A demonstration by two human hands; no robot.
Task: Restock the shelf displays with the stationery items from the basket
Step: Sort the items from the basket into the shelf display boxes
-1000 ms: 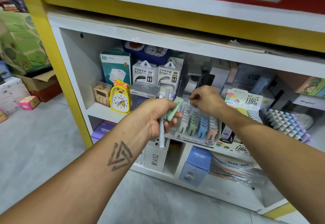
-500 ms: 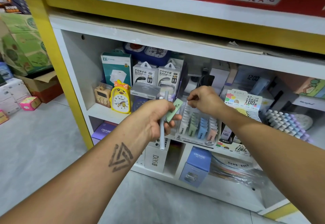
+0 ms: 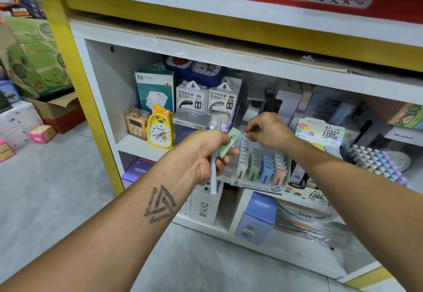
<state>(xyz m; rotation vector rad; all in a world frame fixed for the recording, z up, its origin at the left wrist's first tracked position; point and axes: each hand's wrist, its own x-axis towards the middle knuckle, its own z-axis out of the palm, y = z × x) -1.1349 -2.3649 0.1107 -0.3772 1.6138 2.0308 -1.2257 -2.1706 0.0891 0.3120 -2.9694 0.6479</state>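
Note:
My left hand [image 3: 206, 152] grips a pale grey pen [image 3: 213, 177] and a flat green lead case [image 3: 230, 141] in front of the white shelf [image 3: 137, 147]. Just right of it stands a clear display tray [image 3: 261, 168] with rows of white, green, blue and pink lead cases. My right hand [image 3: 265, 131] hovers over the tray's back left corner with fingertips pinched together; whether they hold something small I cannot tell. The basket is out of view.
On the shelf stand a yellow duck clock [image 3: 159, 129], power bank boxes [image 3: 207, 99], a lead refill display [image 3: 320, 131] and pastel pens [image 3: 375, 161]. Boxes [image 3: 258, 218] fill the lower shelf. Cartons [image 3: 32, 62] sit on the grey floor at left.
My right hand has shifted slightly back and up over the tray's rear corner. My left hand keeps its grip on the pen and green case, almost still.

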